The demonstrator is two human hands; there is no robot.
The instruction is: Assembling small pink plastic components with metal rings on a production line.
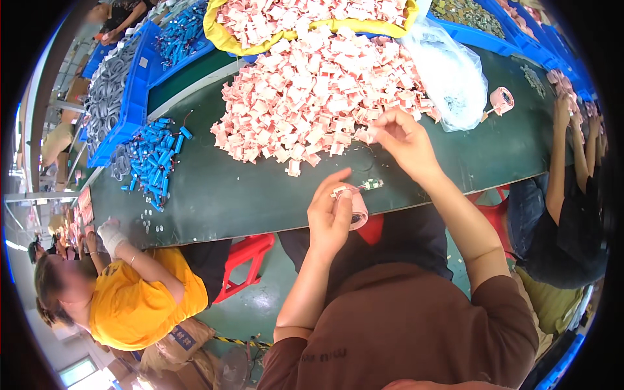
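My left hand (pixel 330 218) is closed around a small pink round housing (pixel 358 212) just above the table's near edge. A small green circuit board (pixel 372 184) on thin wires sticks out from it to the right. My right hand (pixel 406 144) reaches to the right edge of a large heap of small pink pieces (pixel 318 91). Its thumb and forefinger pinch what looks like one pink piece (pixel 371 134), slightly blurred at the fingertips.
Blue wired cylinders (pixel 153 162) lie left, near a blue bin (pixel 133 114) of grey rings. Behind the heap is a yellow-rimmed bag (pixel 312 29). A clear plastic bag (pixel 455 84) and pink roll (pixel 501 100) lie right. People sit on both sides.
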